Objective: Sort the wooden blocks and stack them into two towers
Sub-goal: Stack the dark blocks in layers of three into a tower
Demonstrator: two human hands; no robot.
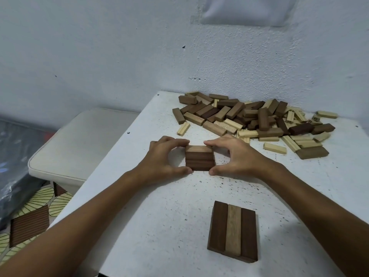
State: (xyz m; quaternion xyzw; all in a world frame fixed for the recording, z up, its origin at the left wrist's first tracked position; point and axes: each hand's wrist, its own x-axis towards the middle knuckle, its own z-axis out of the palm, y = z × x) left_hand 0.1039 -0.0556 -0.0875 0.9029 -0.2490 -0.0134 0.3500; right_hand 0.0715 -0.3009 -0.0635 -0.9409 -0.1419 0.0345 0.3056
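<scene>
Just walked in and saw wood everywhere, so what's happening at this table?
A person is building with wooden blocks. Both hands, left hand and right hand, pinch a row of three dark blocks flat on the white table, squaring it up. Nearer to them lies another row of three, a lighter block between two dark ones. A mixed pile of loose blocks waits by the wall.

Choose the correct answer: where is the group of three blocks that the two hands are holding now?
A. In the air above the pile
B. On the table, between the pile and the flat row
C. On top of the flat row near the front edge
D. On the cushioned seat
B: both hands grip the three blocks resting on the table, between the loose pile and the flat row.
</scene>
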